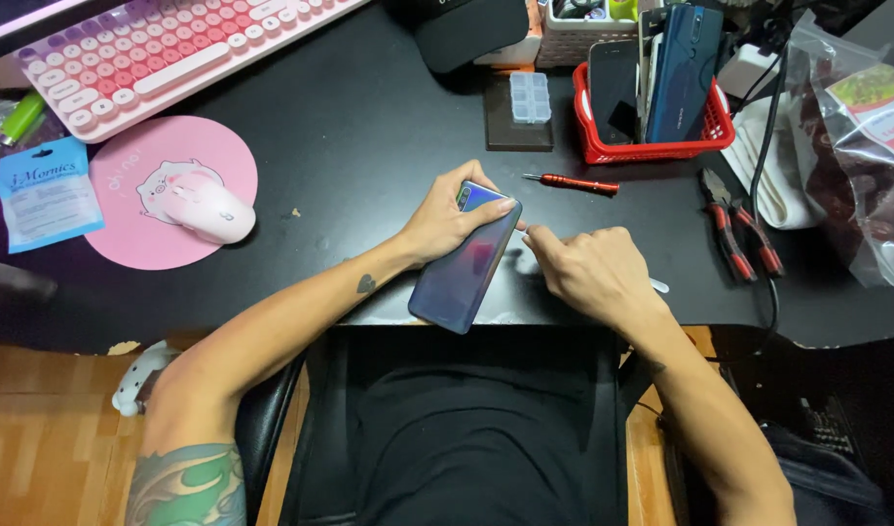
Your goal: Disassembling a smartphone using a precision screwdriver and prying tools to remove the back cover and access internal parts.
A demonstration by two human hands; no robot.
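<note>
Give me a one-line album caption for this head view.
Left hand steadies a blue phone face-down while right hand works a thin tool at its edge.

Smartphone [464,263]: slim slab, glossy blue-purple gradient back w/ reddish sheen mid-body, back facing up; camera cluster at top corner, partly under fingers. Lies flat, diagonal on black desk [350,127], top end pointing away toward the red basket [661,146], bottom end at desk's near edge, well short of basket.

Thin pale tool [658,285]: only small tip showing, just right of phone, nearer the desk edge than basket; rest hidden.
</note>
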